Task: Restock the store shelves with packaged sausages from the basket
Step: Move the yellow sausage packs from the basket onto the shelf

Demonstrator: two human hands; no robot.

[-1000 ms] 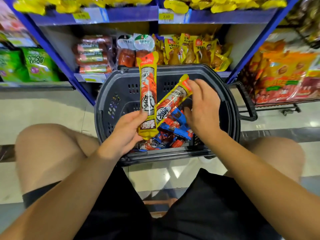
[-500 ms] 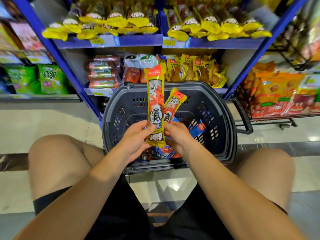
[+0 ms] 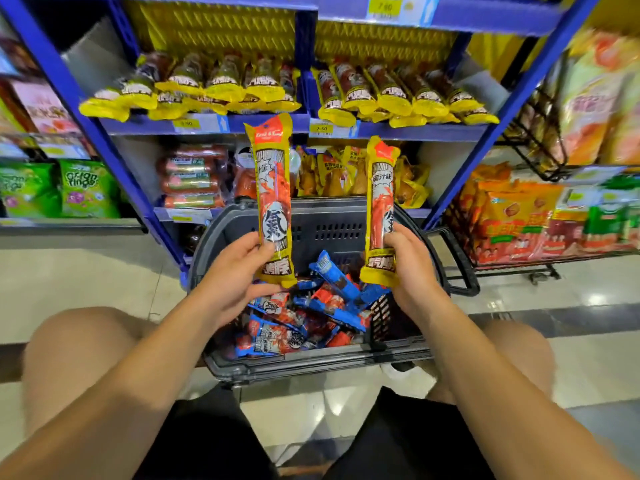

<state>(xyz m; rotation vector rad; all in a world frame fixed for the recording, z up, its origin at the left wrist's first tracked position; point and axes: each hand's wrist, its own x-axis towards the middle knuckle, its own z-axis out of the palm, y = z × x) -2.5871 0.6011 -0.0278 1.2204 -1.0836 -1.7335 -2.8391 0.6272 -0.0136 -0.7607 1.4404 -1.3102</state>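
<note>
Left grip [image 3: 239,271], right grip [image 3: 412,268] each hold sausage.

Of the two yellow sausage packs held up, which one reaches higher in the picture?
The pack in the left hand, the left yellow sausage pack: its top overlaps the shelf edge, while the right hand's pack stops below.

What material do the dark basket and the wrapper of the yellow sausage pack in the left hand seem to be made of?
Dark grey basket with slotted walls: probably moulded hard plastic, matt; the even vent slots and rounded rim suggest it.
Yellow and red sausage pack gripped by the left hand: likely thin glossy plastic film; it shows shiny highlights and crimped, sealed ends.
</note>
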